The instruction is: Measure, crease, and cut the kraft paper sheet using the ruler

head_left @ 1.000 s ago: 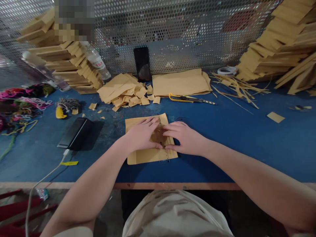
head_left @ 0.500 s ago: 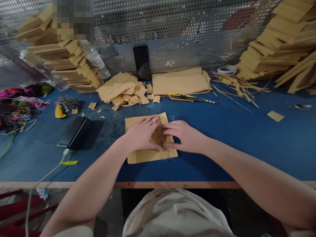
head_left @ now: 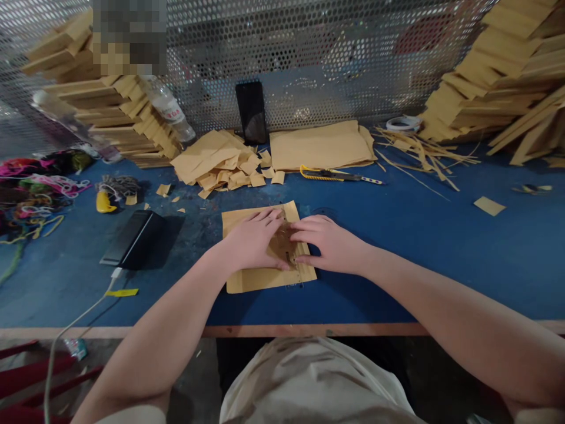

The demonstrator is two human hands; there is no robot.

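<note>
A tan kraft paper sheet [head_left: 247, 280] lies flat on the blue table [head_left: 419, 247] in front of me. My left hand [head_left: 253, 241] rests on its middle with the fingers stretched flat. My right hand [head_left: 329, 242] presses on the sheet's right edge, fingers extended and close together. Between the two hands there is a small creased patch of paper; what lies under the fingertips is hidden.
Paper scraps [head_left: 220, 162] and a stack of kraft sheets [head_left: 320, 147] lie behind, with a yellow utility knife [head_left: 335, 175]. A black phone [head_left: 251, 112] leans on the perforated screen. A power bank [head_left: 130, 238] sits left, coloured cords [head_left: 30, 188] far left, cardboard stacks [head_left: 498, 82] right.
Both hands stay on the sheet almost unmoved; the right fingers have shifted very slightly. The view has drifted a little.
</note>
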